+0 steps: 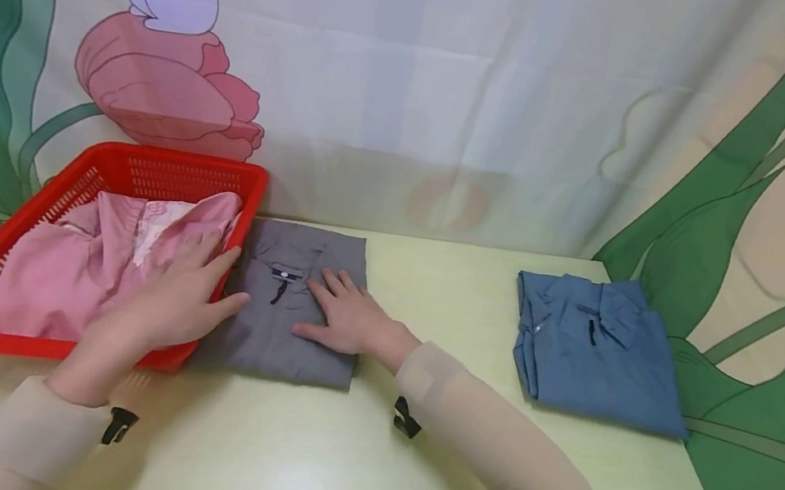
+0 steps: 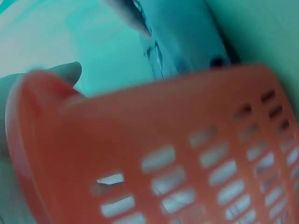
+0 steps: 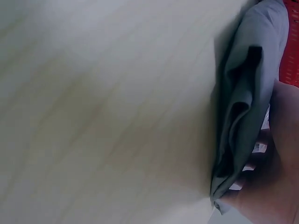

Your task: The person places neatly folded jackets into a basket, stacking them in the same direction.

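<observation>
My left hand [image 1: 183, 304] reaches over the near right side of a red plastic basket [image 1: 80, 353], fingers spread toward its right rim and thumb pointing at the grey garment. In the basket lies a pink garment [image 1: 71, 277] with a white patch. Just right of the basket a folded grey shirt [image 1: 274, 349] with a collar and a dark zip pull lies flat on the table. My right hand [image 1: 348, 314] rests on its right part with fingers spread. In the right wrist view the shirt's folded edge [image 3: 243, 102] shows its layers beside the hand.
A folded blue shirt [image 1: 607, 364] with a dark zip pull lies at the right of the pale wooden table [image 1: 408, 462]. Behind the table hangs a printed curtain [image 1: 413, 90]. The basket's perforated wall [image 2: 154, 126] fills much of the left wrist view.
</observation>
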### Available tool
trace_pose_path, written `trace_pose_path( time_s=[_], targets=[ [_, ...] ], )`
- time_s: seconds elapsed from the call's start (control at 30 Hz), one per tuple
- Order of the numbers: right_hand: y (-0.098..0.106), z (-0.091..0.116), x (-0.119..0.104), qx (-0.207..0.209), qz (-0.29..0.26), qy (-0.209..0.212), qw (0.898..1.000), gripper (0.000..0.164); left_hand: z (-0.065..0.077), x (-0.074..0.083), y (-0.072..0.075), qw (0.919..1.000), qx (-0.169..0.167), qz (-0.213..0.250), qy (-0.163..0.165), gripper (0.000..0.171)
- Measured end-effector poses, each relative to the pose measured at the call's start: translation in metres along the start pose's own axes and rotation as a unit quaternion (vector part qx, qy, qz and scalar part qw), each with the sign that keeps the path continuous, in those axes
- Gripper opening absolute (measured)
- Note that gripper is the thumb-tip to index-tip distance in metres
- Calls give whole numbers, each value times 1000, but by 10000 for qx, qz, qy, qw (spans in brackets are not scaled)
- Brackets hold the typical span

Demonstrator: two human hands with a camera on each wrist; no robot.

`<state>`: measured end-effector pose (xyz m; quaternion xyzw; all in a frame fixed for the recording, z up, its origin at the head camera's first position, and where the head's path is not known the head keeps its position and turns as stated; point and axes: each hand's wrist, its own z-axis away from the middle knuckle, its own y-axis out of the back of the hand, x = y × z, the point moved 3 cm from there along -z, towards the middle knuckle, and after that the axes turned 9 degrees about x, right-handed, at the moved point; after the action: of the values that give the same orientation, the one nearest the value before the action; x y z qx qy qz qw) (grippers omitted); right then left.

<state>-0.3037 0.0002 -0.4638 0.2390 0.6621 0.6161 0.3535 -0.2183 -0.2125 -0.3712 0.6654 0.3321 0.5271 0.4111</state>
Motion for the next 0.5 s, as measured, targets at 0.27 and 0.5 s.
trace_pose_path(
  time_s=[0.27, 0.5],
  targets=[
    [-3, 5, 11, 21, 25, 59, 10000, 85, -4, 28, -20, 9964, 466, -237, -665, 73],
    [-1, 14, 21, -69, -20, 28, 10000, 84, -4, 45, -41, 9926, 348, 198, -1149, 65]
  ],
)
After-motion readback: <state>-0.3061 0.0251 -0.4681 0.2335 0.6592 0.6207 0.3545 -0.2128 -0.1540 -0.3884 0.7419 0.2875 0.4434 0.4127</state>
